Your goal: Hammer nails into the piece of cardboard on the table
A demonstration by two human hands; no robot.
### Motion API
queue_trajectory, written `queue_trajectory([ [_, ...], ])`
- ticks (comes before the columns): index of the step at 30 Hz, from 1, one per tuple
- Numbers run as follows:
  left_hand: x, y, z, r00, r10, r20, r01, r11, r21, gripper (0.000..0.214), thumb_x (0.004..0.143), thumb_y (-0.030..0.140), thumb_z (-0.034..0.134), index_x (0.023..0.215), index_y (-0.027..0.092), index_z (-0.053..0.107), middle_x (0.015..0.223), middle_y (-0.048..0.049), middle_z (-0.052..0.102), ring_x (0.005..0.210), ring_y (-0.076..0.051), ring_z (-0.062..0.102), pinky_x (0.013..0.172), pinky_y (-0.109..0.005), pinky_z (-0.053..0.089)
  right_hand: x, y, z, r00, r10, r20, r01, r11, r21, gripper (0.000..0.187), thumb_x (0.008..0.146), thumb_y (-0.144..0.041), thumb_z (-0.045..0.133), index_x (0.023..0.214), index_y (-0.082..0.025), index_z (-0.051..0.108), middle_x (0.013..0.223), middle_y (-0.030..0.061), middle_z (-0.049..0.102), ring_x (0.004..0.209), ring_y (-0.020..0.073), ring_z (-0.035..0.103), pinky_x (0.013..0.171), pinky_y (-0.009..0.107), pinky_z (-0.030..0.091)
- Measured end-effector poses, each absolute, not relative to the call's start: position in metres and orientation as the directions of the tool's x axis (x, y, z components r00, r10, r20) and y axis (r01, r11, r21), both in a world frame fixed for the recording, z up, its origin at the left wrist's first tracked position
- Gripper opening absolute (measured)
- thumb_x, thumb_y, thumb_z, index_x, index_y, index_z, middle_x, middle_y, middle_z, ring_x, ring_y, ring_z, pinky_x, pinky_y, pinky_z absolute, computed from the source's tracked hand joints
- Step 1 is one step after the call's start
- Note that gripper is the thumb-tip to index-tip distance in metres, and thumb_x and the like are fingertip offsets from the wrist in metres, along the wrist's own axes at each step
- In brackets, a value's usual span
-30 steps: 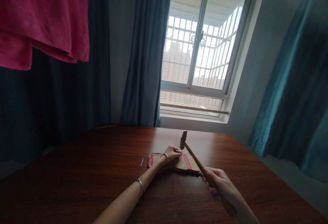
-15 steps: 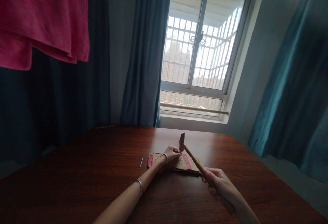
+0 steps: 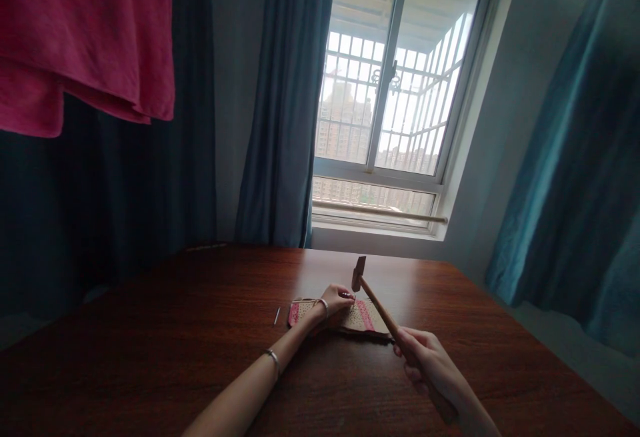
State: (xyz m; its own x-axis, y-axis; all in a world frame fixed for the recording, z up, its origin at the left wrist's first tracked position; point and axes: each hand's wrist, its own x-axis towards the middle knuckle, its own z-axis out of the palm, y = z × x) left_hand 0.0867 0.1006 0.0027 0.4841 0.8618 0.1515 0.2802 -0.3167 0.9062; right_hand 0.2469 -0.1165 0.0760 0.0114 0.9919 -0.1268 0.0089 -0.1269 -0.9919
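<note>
The right hand (image 3: 424,356) is wrapped round the wooden handle of the hammer (image 3: 382,311), whose head hangs above the patterned pad (image 3: 367,322); likely stiff and head-heavy, it suits a hold low on the wood. Over the pad, the left hand (image 3: 339,296) pinches a small thin piece (image 3: 355,298), probably light and slippery, best steadied between 2 fingertips

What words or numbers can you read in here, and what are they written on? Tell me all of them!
There are none that I can read.
Patterned pad: its pink and dark marks are too small to make out; I can't tell if any are letters.
Hammer: no lettering shows.
Pink cloth: no words show on it.
</note>
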Motion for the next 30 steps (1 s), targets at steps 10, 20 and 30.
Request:
queue_trajectory([
  [10, 0.083, 0.100, 0.010, 0.548, 0.814, 0.194, 0.328, -0.422, 0.845, 0.028, 0.059, 0.028, 0.058, 0.076, 0.008, 0.069, 0.070, -0.0046, 0.066, 0.067, -0.016, 0.056, 0.057, -0.021, 0.040, 0.250, -0.115, 0.076, 0.045, 0.990, -0.132, 0.020, -0.133, -0.991, 0.044, 0.067, -0.059, 0.054, 0.064, -0.016, 0.047, 0.048, -0.0073, 0.035, 0.031, 0.0025, 0.033, 0.025, 0.013, 0.024],
  [20, 0.077, 0.110, 0.002, 0.577, 0.772, 0.268, 0.340, -0.525, 0.780, 0.031, 0.064, 0.030, 0.055, 0.082, 0.010, 0.069, 0.079, -0.0057, 0.068, 0.071, -0.016, 0.058, 0.060, -0.021, 0.041, 0.252, -0.112, 0.069, 0.036, 0.991, -0.132, 0.000, -0.132, -0.991, 0.042, 0.070, -0.057, 0.052, 0.065, -0.016, 0.047, 0.049, -0.0076, 0.035, 0.030, 0.0023, 0.032, 0.024, 0.014, 0.025],
  [30, 0.074, 0.105, 0.001, 0.553, 0.769, 0.320, 0.344, -0.560, 0.754, 0.031, 0.065, 0.032, 0.053, 0.077, 0.009, 0.068, 0.072, -0.0046, 0.066, 0.067, -0.015, 0.056, 0.059, -0.021, 0.040, 0.247, -0.113, 0.074, 0.014, 0.990, -0.142, 0.030, -0.142, -0.989, 0.045, 0.067, -0.061, 0.052, 0.063, -0.016, 0.047, 0.041, -0.0090, 0.032, 0.029, 0.0036, 0.031, 0.026, 0.015, 0.024],
])
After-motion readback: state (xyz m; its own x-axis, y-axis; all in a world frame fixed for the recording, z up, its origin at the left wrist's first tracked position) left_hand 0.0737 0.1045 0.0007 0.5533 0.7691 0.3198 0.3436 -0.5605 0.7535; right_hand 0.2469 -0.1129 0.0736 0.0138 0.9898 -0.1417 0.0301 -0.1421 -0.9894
